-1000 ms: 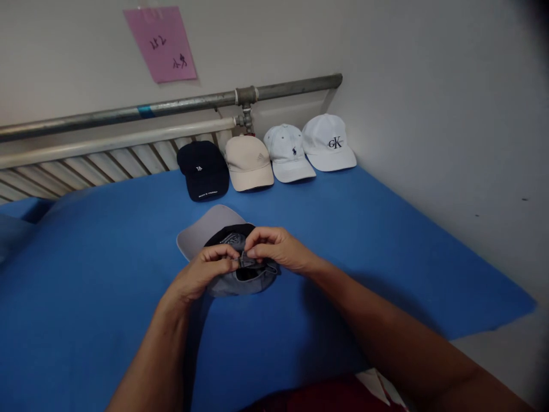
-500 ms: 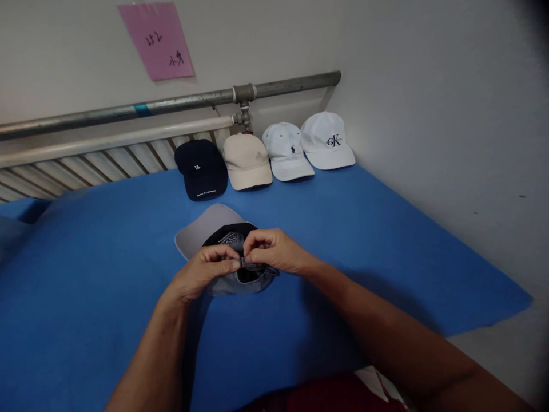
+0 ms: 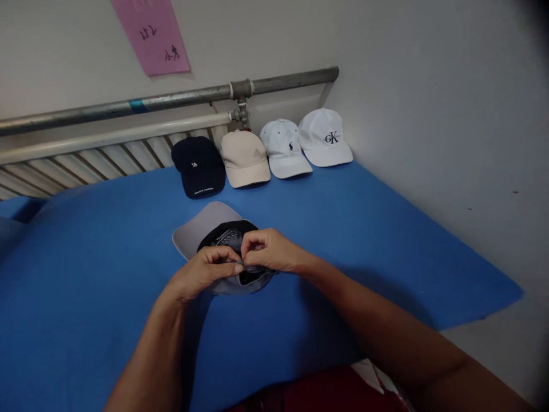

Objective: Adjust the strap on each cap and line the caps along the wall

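Observation:
A grey cap [image 3: 201, 226] lies upturned on the blue surface, its brim pointing up and left and its dark inside showing. At the cap's back opening my left hand [image 3: 210, 270] pinches the strap between thumb and fingers. Right beside it, my right hand [image 3: 272, 250] is closed in a pinch on the same strap. The fingertips of both hands nearly touch. They hide most of the strap and its fastening.
Along the back stand a navy cap [image 3: 198, 167], a beige cap [image 3: 245, 159], a pale cap with a small logo [image 3: 283, 149] and a white cap [image 3: 326, 137]. Behind them run a radiator [image 3: 107, 161] and a metal pipe [image 3: 180, 98]. A pink paper [image 3: 156, 40] hangs on the wall.
Both hands stay at the strap, with the fingertips slightly shifted and closer together. The whole view has moved a little; the caps at the back stay in place.

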Demonstrator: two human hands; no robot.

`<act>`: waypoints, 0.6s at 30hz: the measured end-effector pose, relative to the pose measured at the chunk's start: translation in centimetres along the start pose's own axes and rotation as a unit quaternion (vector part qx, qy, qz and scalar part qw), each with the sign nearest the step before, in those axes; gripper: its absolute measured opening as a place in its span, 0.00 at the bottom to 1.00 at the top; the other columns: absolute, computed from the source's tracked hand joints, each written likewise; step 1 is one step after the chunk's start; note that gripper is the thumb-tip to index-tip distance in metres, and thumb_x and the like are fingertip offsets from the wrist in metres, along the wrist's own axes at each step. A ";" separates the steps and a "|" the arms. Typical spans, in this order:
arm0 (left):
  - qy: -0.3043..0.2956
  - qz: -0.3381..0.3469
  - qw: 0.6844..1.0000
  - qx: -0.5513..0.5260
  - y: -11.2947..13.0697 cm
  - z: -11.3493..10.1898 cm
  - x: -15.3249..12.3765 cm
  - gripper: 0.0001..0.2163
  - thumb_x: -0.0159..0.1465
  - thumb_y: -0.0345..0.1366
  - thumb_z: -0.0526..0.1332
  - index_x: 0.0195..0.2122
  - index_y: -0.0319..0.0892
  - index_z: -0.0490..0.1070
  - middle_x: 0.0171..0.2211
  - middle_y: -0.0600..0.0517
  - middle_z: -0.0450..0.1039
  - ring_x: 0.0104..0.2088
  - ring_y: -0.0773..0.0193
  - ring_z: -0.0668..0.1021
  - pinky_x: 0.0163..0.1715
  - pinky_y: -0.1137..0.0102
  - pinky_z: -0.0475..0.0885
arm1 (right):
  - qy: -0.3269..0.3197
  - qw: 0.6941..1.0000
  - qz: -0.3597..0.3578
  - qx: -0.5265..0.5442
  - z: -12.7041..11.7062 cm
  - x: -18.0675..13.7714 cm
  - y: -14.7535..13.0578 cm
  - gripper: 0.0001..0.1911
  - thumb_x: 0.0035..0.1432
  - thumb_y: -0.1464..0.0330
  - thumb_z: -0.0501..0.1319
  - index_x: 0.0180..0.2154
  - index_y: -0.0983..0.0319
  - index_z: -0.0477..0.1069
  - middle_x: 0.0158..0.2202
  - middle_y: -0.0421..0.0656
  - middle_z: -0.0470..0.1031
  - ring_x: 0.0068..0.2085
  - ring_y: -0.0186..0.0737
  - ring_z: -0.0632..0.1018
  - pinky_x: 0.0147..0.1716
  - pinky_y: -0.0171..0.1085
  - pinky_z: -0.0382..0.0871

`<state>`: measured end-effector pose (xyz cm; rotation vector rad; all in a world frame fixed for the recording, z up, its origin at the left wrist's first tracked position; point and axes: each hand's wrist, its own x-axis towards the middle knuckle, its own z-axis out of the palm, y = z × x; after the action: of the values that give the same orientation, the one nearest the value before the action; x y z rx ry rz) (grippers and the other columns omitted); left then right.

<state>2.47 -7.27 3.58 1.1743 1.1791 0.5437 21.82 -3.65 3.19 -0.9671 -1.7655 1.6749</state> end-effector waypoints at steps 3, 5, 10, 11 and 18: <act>0.004 0.004 1.000 -0.007 -0.1 -0.1 0.0 0.11 0.52 0.41 0.70 0.30 0.40 0.76 0.24 0.55 0.69 0.23 0.72 0.66 0.23 0.75 0.60 | -0.012 0.998 0.009 0.053 0.0 0.2 0.2 0.02 0.44 0.74 0.62 0.25 0.63 0.71 0.21 0.34 0.68 0.24 0.28 0.68 0.24 0.30 0.62; 0.013 0.010 1.000 -0.018 -0.2 -0.1 0.0 0.11 0.52 0.41 0.70 0.29 0.40 0.75 0.24 0.54 0.70 0.24 0.71 0.68 0.24 0.74 0.61 | -0.015 0.996 0.011 0.087 0.0 0.3 0.4 0.02 0.45 0.74 0.63 0.26 0.63 0.71 0.21 0.34 0.68 0.23 0.28 0.69 0.24 0.30 0.62; 0.030 0.018 0.998 -0.049 -0.1 -0.2 0.0 0.11 0.51 0.42 0.71 0.28 0.40 0.75 0.25 0.54 0.72 0.24 0.70 0.70 0.26 0.74 0.63 | 0.012 0.992 -0.009 0.127 0.3 0.4 0.7 0.04 0.46 0.73 0.64 0.27 0.63 0.70 0.21 0.33 0.68 0.23 0.28 0.69 0.24 0.30 0.62; 0.030 0.019 0.998 -0.056 -0.1 -0.2 0.0 0.11 0.50 0.42 0.71 0.28 0.40 0.75 0.25 0.54 0.73 0.25 0.70 0.70 0.26 0.74 0.63 | 0.014 0.991 -0.012 0.132 0.4 0.3 0.7 0.04 0.47 0.72 0.65 0.27 0.63 0.70 0.21 0.33 0.68 0.23 0.28 0.69 0.24 0.30 0.62; 0.036 0.031 0.995 -0.084 -0.3 -0.4 -0.1 0.11 0.52 0.42 0.70 0.27 0.39 0.75 0.25 0.55 0.71 0.26 0.71 0.69 0.28 0.74 0.63 | 0.024 0.986 -0.031 0.165 0.9 0.3 1.0 0.06 0.49 0.70 0.66 0.29 0.63 0.70 0.22 0.33 0.69 0.24 0.28 0.71 0.26 0.31 0.65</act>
<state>2.04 -7.31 3.37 1.0574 1.1380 0.7222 21.13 -3.97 2.05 -0.7866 -1.4135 1.8136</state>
